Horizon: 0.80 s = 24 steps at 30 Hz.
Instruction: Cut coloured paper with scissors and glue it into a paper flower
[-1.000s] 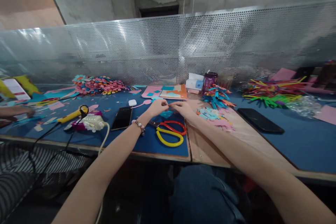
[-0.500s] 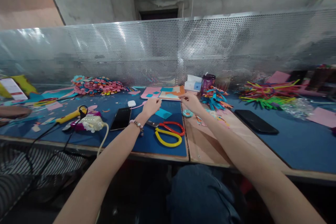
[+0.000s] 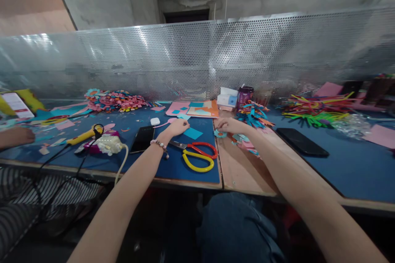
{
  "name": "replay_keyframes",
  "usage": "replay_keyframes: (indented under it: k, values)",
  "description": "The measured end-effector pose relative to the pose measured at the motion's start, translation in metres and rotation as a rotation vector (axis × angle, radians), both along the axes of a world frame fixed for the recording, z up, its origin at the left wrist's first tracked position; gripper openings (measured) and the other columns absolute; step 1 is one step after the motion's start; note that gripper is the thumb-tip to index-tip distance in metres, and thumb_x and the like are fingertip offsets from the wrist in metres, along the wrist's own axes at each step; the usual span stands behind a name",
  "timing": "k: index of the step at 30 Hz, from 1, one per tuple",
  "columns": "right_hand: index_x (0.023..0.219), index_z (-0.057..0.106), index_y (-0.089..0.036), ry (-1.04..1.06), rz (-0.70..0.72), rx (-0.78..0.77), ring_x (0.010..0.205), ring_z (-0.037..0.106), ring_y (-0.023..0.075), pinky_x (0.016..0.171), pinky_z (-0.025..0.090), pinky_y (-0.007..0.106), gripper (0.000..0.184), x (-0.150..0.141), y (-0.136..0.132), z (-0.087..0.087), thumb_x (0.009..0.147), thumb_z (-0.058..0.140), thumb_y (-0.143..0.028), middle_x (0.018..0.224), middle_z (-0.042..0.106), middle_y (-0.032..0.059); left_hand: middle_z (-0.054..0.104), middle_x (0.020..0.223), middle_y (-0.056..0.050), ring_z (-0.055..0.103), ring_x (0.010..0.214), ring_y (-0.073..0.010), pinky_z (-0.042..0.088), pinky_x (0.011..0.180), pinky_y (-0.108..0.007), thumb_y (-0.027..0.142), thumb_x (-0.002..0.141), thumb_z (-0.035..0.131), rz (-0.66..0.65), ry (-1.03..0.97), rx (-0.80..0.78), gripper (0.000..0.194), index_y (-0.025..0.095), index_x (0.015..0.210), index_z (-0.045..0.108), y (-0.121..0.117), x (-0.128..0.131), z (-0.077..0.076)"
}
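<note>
- Your left hand (image 3: 175,128) is over the blue mat (image 3: 173,172), its fingers bent inward; I cannot tell whether they pinch anything.
- Your right hand (image 3: 230,125), well apart from the left, has its fingers curled just by a pale blue flower-shaped piece (image 3: 220,134) near the mat's edge; whether they grip something I cannot tell.
- Between your hands, nearer the left, a blue paper piece (image 3: 193,133) lies flat on the mat.
- In front of you, below that paper, lie scissors (image 3: 199,160) with one red and one yellow handle.
- Left of your left wrist is a dark phone (image 3: 142,139).
- Small cut pieces (image 3: 247,144) lie partly hidden by your right forearm.
</note>
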State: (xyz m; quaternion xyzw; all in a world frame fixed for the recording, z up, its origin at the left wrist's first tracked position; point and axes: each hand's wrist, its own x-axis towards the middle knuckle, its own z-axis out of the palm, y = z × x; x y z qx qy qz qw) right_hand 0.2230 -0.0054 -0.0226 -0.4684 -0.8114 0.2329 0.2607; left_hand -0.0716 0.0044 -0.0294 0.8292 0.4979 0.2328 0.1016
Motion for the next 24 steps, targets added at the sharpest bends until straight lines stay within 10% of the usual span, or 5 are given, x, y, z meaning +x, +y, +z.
replay_keyframes:
  k: [11,16,24]
  values:
    - [0.074,0.067,-0.014,0.468,-0.236,-0.105,0.060,0.058,0.0139,0.051,0.049,0.024,0.023,-0.007,0.006,0.000,0.065,0.074,-0.034,0.070,0.066,0.0049,0.069,0.094,-0.010,0.061,0.086,-0.0214,0.046,0.078,-0.030,0.033,0.081,0.046,0.003,0.002,0.088,0.031,0.016,0.092,0.069,0.003,0.000,0.000]
    - [0.086,0.067,-0.012,0.730,-0.187,-0.186,0.082,0.064,0.0189,0.073,0.054,0.030,0.025,-0.038,0.011,-0.012,0.070,0.071,-0.031,0.091,0.069,0.0113,0.058,0.124,-0.011,0.053,0.114,-0.0220,0.039,0.097,-0.032,0.045,0.075,0.059,-0.140,-0.010,0.020,0.050,0.021,0.119,0.059,0.014,-0.009,-0.014]
    - [0.112,0.068,-0.024,-0.105,-0.062,0.438,0.134,0.029,0.0276,0.110,0.022,0.049,0.045,-0.072,-0.022,-0.016,0.077,0.046,-0.005,0.143,0.041,0.0068,0.061,0.119,-0.016,0.054,0.113,-0.0256,0.037,0.098,-0.035,0.045,0.080,0.053,-0.054,0.116,0.074,0.046,0.014,0.113,0.063,0.022,0.000,-0.024]
